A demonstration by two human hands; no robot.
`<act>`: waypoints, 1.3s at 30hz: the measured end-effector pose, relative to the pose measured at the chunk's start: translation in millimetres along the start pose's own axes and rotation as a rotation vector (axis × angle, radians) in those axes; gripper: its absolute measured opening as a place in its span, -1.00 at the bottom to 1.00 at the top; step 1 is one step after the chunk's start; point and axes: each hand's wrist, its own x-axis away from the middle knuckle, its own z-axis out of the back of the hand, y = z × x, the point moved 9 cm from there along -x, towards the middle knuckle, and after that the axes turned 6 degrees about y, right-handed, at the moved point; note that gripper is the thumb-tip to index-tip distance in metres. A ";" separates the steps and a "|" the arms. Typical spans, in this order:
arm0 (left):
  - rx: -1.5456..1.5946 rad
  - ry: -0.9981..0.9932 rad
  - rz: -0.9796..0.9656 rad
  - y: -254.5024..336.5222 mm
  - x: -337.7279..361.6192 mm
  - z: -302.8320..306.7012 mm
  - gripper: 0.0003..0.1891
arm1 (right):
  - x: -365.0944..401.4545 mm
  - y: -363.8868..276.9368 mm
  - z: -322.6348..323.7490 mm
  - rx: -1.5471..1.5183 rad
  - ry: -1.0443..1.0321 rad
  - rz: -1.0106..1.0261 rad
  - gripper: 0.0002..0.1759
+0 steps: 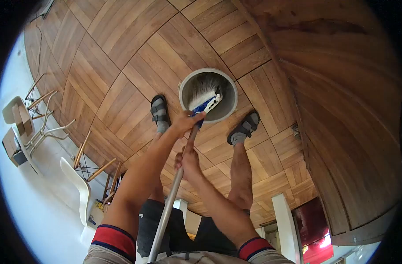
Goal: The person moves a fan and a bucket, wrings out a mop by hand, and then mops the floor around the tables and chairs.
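A long metal-handled mop (pixel 170 200) runs from near my body down to a grey round bucket (pixel 230 108) on the floor. Its blue and white head (pixel 209 104) sits over the bucket's mouth, with greyish strands hanging inside. My left hand (pixel 185 122) grips the mop low down, beside the blue part of the head and close to the bucket rim. Higher on the shaft, my right hand (pixel 188 162) is wrapped around the metal handle. The bottom of the bucket is partly hidden by the mop head and strands.
My sandalled feet (pixel 159 110) stand on either side of the bucket on a wood-patterned tile floor (pixel 143 70). Chairs (pixel 80 185) with thin legs are at the left. Along the right rises a large brown wooden panel (pixel 341 110).
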 end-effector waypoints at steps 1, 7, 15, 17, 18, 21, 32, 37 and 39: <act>-0.118 -0.024 -0.050 9.7 3.1 -8.5 -0.45 | 11.6 7.1 0.1 0.007 -0.028 0.040 -0.49; -0.102 0.194 -0.104 20.8 51.0 -5.1 -0.45 | 67.6 22.1 -2.2 -0.056 -0.123 -0.019 -0.54; 1.475 -0.347 0.441 -12.4 103.0 -44.5 -0.61 | 118.9 18.2 1.7 0.645 -0.320 0.558 -0.46; 1.601 -0.431 0.427 -4.9 111.5 -46.0 -0.64 | 92.1 58.2 33.2 0.564 -0.700 -0.005 -0.41; 1.651 -0.462 0.426 -3.0 116.9 -47.0 -0.64 | 48.9 34.8 66.4 0.459 -0.434 0.015 -0.35; 1.780 -0.468 0.399 0.6 147.7 -54.0 -0.61 | -28.3 -19.8 88.6 -0.024 -0.182 -0.037 -0.22; 1.930 -0.378 0.545 2.1 251.1 -50.8 -0.55 | -103.2 -111.8 -30.8 -0.666 -0.904 0.062 0.14; 1.731 -0.351 0.615 -9.4 282.8 -47.3 -0.54 | -108.9 -145.0 -20.6 -0.443 -0.879 0.120 -0.02; 1.616 -0.277 0.704 -16.1 294.2 -45.8 -0.52 | -115.0 -168.3 -13.5 -0.380 -0.710 0.220 -0.07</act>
